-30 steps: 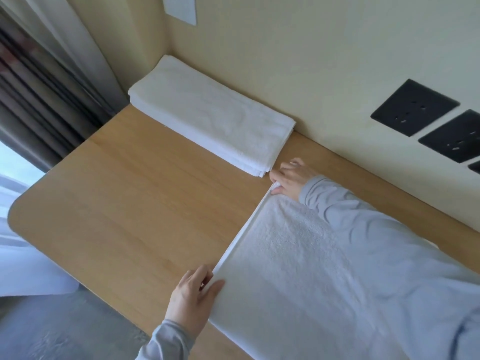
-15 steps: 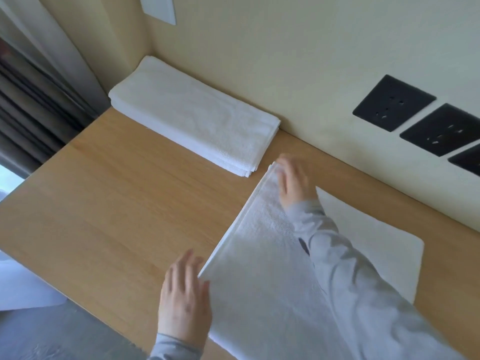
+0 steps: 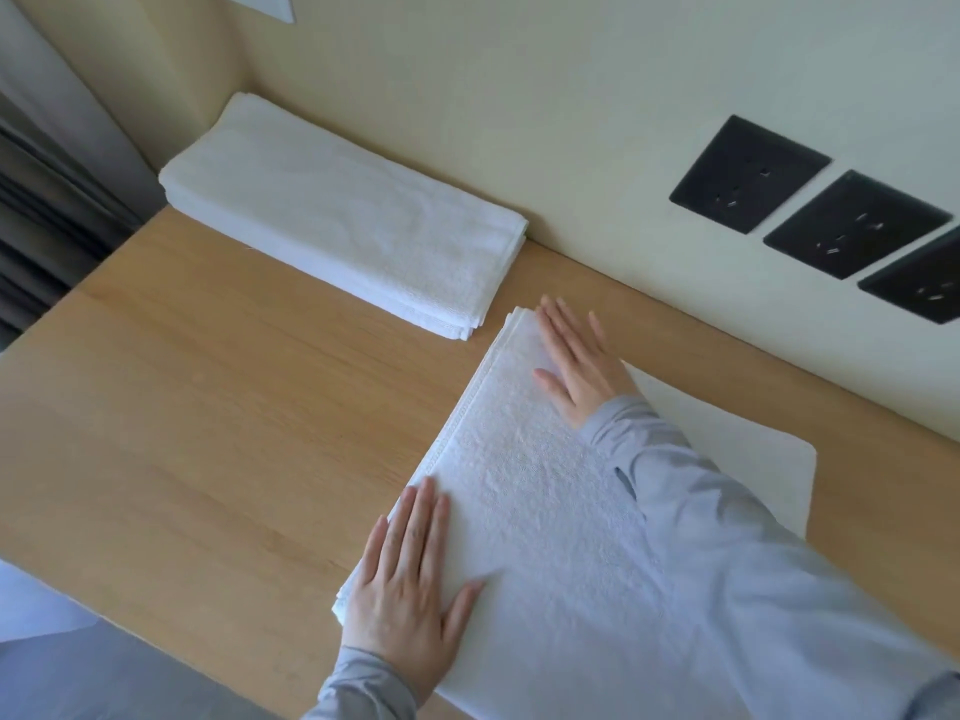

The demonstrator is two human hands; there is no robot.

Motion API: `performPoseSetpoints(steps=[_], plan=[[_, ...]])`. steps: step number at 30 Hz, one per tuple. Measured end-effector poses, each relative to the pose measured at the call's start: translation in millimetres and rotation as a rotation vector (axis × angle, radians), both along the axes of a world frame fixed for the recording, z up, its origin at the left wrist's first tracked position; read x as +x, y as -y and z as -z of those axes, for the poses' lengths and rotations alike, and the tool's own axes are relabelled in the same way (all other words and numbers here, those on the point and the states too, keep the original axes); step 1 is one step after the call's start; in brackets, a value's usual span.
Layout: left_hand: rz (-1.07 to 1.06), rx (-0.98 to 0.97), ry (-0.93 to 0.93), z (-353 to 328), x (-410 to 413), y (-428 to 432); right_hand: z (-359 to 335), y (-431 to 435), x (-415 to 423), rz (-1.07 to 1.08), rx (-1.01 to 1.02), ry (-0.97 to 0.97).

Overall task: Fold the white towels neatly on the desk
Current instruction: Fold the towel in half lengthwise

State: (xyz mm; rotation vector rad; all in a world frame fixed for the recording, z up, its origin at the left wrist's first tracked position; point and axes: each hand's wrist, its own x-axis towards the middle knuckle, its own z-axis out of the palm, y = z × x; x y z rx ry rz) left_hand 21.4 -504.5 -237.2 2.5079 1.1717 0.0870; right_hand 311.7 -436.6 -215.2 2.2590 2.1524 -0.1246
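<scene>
Partly folded white towel (image 3: pixel 535 491) lying flat on the wooden surface (image 3: pixel 234 407), near its front edge, doubled left edge neatly aligned and stitched hem showing. Pressed under both palms: left hand (image 3: pixel 410 584) flat and spread wide on the near left corner, right hand (image 3: pixel 576 361) flat with fingers extended on the far corner, neither gripping anything. Grey sleeve (image 3: pixel 727 537) crossing over the towel's right half, hiding part of it. Just beyond the far corner, close but apart, a finished stack of folded towels (image 3: pixel 343 220) against the wall. Black wall sockets (image 3: pixel 748 174) above on the right, dark curtain (image 3: pixel 47 189) at far left. Broad bare wood to the left; rounded front edge nearby.
</scene>
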Motion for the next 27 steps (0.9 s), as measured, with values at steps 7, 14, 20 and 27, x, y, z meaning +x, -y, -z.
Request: performPoseSetpoints(steps=[7, 14, 20, 27], plan=[[-0.007, 0.007, -0.014, 1, 1, 1, 7, 116, -36, -0.412, -0.129, -0.065], [0.002, 0.061, -0.030, 0, 2, 2, -17, 123, 85, 0.389, -0.332, 0.185], [-0.004, 0.043, 0.080, -30, 42, 69, -30, 170, -25, -0.147, -0.045, 0.033], [-0.026, -0.049, -0.067, -22, 88, 150, -14, 215, 16, -0.304, -0.200, 0.069]])
